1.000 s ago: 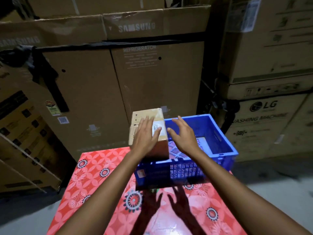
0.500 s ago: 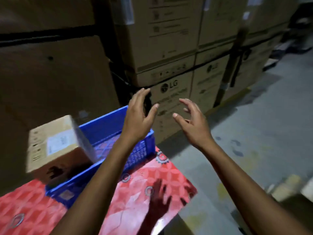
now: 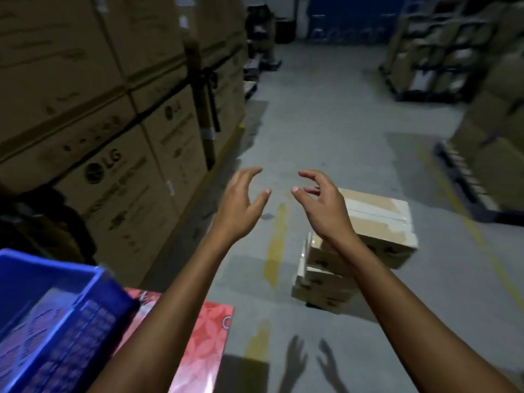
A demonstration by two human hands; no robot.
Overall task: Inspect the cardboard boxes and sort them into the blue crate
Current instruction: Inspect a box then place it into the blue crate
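A wall of brown cartons (image 3: pixel 119 177) filled the left side, stacked high, some printed with an LG logo. The grey concrete floor (image 3: pixel 326 123) ran down an aisle to a blue door (image 3: pixel 348 15) at the far end, with dim racks (image 3: pixel 436 52) of more cartons along the right.

The blue crate (image 3: pixel 56 302) sat in the lower left corner, its near wall pierced with small holes. What lay inside was too blurred to tell. It stood on a table (image 3: pixel 207 333) covered in a red flowered cloth, of which only a corner showed.

Right of centre, well apart from the crate, a stack of boxes (image 3: pixel 380 222) stood on the floor. They were plain brown cardboard, and the top one was turned askew on the others, with a pale strip of tape across its lid and worn patches at its edges.

Both hands hung in the air over the floor. The left hand (image 3: pixel 241 205) and the right hand (image 3: pixel 326 208) faced each other, thumbs inward and a gap between them. Their fingers were spread and loosely bent — holding nothing, touching nothing. The right wrist crossed in front of the stack's left edge.

A worn yellow line (image 3: pixel 276 239) ran along the floor between the arms, and the shadows (image 3: pixel 309 361) of the two hands fell on the concrete near the bottom edge.
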